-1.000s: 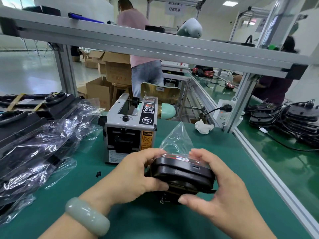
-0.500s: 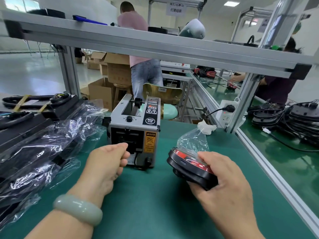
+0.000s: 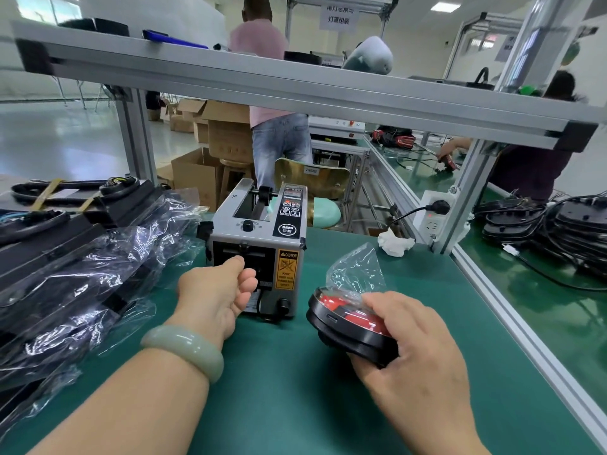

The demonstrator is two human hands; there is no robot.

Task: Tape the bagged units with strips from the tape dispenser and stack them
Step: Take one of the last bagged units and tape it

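- Our left hand reaches to the front outlet of the tape dispenser, fingers curled in at the dark slot. We cannot tell whether they pinch a strip, since no tape shows there.
- A smooth, pale green bangle circles that wrist.
- Our right hand grips the bagged unit, fingers wrapped over its top and rim. The two hands are well apart.
- The unit is a round, flat black disc with a glossy red face, held tilted just right of the dispenser. Its clear bag stands up in a crinkled peak.
- The dispenser is a boxy grey metal case with a black control panel, a yellow caution label and round black knobs.
- It stands on a matte green mat.
- To the left lies a pile of bagged units, long and black under shiny, wrinkled film.
- A crumpled white tissue sits beyond the unit, near the ribbed aluminium frame.
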